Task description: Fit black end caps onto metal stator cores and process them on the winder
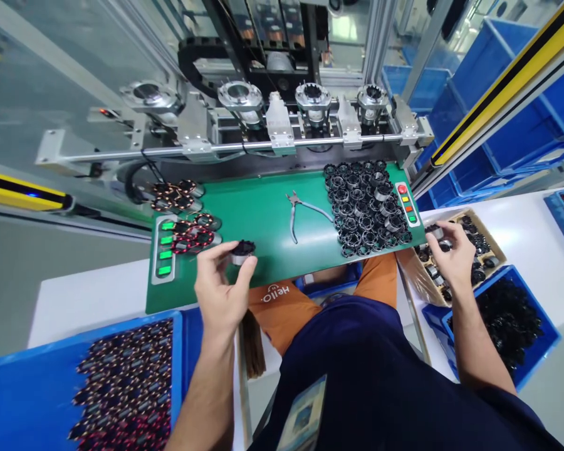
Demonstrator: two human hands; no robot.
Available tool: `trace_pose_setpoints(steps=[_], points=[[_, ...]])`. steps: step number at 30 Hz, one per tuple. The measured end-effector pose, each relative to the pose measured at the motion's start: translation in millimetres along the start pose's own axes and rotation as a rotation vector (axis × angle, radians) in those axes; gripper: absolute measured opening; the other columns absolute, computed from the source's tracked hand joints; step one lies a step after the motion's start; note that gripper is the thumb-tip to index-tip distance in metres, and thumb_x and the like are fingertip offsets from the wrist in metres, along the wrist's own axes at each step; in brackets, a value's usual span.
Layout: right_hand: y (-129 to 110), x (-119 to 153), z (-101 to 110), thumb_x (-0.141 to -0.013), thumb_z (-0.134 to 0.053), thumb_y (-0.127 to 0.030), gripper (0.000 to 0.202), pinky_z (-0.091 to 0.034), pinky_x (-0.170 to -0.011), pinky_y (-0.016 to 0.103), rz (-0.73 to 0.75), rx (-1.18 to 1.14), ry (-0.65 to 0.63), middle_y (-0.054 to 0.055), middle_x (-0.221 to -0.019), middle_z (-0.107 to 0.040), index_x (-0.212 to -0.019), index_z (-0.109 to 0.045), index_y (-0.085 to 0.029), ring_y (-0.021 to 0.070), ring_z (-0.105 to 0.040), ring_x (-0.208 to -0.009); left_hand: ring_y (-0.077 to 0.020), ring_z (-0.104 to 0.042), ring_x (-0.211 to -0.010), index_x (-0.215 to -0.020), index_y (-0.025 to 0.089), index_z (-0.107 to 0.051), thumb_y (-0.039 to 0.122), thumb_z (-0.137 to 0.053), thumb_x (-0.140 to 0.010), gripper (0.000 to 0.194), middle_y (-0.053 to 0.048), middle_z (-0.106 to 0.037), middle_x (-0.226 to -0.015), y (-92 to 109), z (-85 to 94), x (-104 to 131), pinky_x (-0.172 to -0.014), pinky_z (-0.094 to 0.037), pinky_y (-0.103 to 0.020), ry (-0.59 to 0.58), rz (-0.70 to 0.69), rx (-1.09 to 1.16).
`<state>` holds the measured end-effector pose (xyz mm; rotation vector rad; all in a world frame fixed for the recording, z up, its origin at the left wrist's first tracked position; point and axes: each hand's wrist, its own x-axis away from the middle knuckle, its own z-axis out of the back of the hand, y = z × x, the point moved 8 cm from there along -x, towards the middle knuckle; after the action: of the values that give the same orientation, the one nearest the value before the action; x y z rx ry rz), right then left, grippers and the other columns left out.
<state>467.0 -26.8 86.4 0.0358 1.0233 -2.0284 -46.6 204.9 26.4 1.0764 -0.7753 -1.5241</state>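
Note:
My left hand [223,285] pinches a motor stator core [243,252], a black-and-grey ring, just above the front part of the green work panel [272,219]. My right hand [454,254] grips another bare stator core [433,230] by its sides, over the cardboard box [493,241] of similar cores. Rows of bare stator cores [360,210] cover the panel's right part. Copper-wound stators [176,195] and red-wound stators [192,238] lie at its left end, close to my left hand. Between the groups rests a pair of pliers [295,213] with spread blue handles.
Behind the panel runs a winding machine's metal rail [305,143] with several round fixtures [239,94]. Button strips [164,250] sit at both panel ends. A blue tray [177,351] of wound stators stands lower left, a blue bin [552,338] of black parts lower right. Yellow posts [498,88] flank the station.

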Motion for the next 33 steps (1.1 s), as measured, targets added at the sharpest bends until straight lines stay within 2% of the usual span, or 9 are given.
trace_pose_setpoints(steps=[4, 11, 17, 19, 23, 26, 28, 30, 33], points=[[17, 6, -7, -0.094, -0.094, -0.062, 0.055, -0.077, -0.098, 0.051, -0.029, -0.019, 0.048, 0.014, -0.128, -0.09, -0.13, -0.079, -0.024, 0.0304, -0.088, -0.104, -0.034, -0.087, -0.129, -0.139, 0.027, -0.074, 0.052, -0.097, -0.091, 0.059, -0.011, -0.087, -0.139, -1, 2.5, 1, -0.121, -0.072, -0.058, 0.013, 0.002, 0.018], [30, 5, -24, -0.094, -0.09, -0.064, 0.046, -0.069, -0.11, 0.07, 0.023, 0.085, 0.048, 0.015, -0.116, -0.091, -0.122, -0.091, -0.027, 0.0412, -0.082, -0.109, -0.0369, -0.08, -0.112, -0.129, 0.029, -0.092, 0.058, -0.087, -0.101, 0.041, -0.013, -0.083, -0.109, -8, -7.6, 9, -0.109, -0.069, -0.058, -0.045, -0.106, -0.421], [19, -5, -17, -0.095, -0.087, -0.073, 0.048, -0.07, -0.076, 0.059, 0.083, 0.082, 0.037, 0.007, -0.085, -0.081, -0.115, -0.093, -0.029, 0.0335, -0.072, -0.072, -0.0363, -0.08, -0.104, -0.123, 0.033, -0.092, 0.056, -0.085, -0.096, 0.036, -0.009, -0.084, -0.104, -15, -4.2, 13, -0.102, -0.07, -0.056, -0.096, -0.116, -0.398], [2, -20, -7, -0.096, -0.089, -0.072, 0.049, -0.069, -0.078, 0.059, 0.113, 0.069, 0.049, 0.007, -0.091, -0.083, -0.121, -0.093, -0.03, 0.0338, -0.074, -0.076, -0.0344, -0.082, -0.101, -0.122, 0.035, -0.094, 0.058, -0.087, -0.094, 0.037, -0.007, -0.087, -0.107, -11, 1.8, 1, -0.101, -0.071, -0.054, -0.137, -0.124, -0.367], [-76, -74, 11, -0.098, -0.095, -0.064, 0.049, -0.071, -0.093, 0.062, 0.261, 0.016, 0.057, 0.009, -0.115, -0.089, -0.137, -0.09, -0.034, 0.0353, -0.08, -0.094, -0.0303, -0.087, -0.102, -0.133, 0.036, -0.092, 0.058, -0.089, -0.096, 0.044, -0.003, -0.092, -0.127, 21, 33.7, -62, -0.105, -0.074, -0.051, -0.12, -0.16, -0.291], [-168, -121, -15, -0.096, -0.1, -0.059, 0.046, -0.074, -0.093, 0.055, 0.473, -0.089, -0.063, 0.007, -0.112, -0.089, -0.133, -0.09, -0.033, 0.0313, -0.083, -0.093, -0.0287, -0.09, -0.101, -0.137, 0.031, -0.091, 0.055, -0.096, -0.09, 0.053, -0.002, -0.093, -0.122, 60, 56.6, -147, -0.11, -0.076, -0.054, -0.065, -0.244, -0.217], [-234, -149, -56, -0.095, -0.101, -0.054, 0.044, -0.076, -0.088, 0.048, 0.623, -0.174, -0.179, 0.005, -0.109, -0.089, -0.131, -0.089, -0.031, 0.0274, -0.083, -0.09, -0.0271, -0.089, -0.106, -0.139, 0.024, -0.089, 0.054, -0.102, -0.083, 0.065, -0.002, -0.092, -0.121, 83, 62.6, -212, -0.116, -0.074, -0.055, -0.05, -0.289, -0.218], [-296, -172, -114, -0.095, -0.098, -0.045, 0.048, -0.075, -0.089, 0.044, 0.752, -0.221, -0.307, 0.006, -0.119, -0.09, -0.139, -0.087, -0.027, 0.0249, -0.084, -0.09, -0.0226, -0.086, -0.108, -0.142, 0.014, -0.085, 0.052, -0.104, -0.084, 0.071, -0.003, -0.089, -0.119, 96, 53.5, -274, -0.117, -0.07, -0.051, -0.137, -0.316, -0.408], [-367, -200, -213, -0.094, -0.094, -0.026, 0.043, -0.074, -0.103, 0.048, 0.839, -0.074, -0.446, 0.009, -0.129, -0.09, -0.137, -0.086, -0.02, 0.0272, -0.085, -0.1, -0.0157, -0.075, -0.11, -0.14, 0.01, -0.083, 0.044, -0.097, -0.097, 0.057, -0.001, -0.084, -0.116, 100, 39.4, -342, -0.124, -0.06, -0.046, -0.225, -0.317, -0.578]])
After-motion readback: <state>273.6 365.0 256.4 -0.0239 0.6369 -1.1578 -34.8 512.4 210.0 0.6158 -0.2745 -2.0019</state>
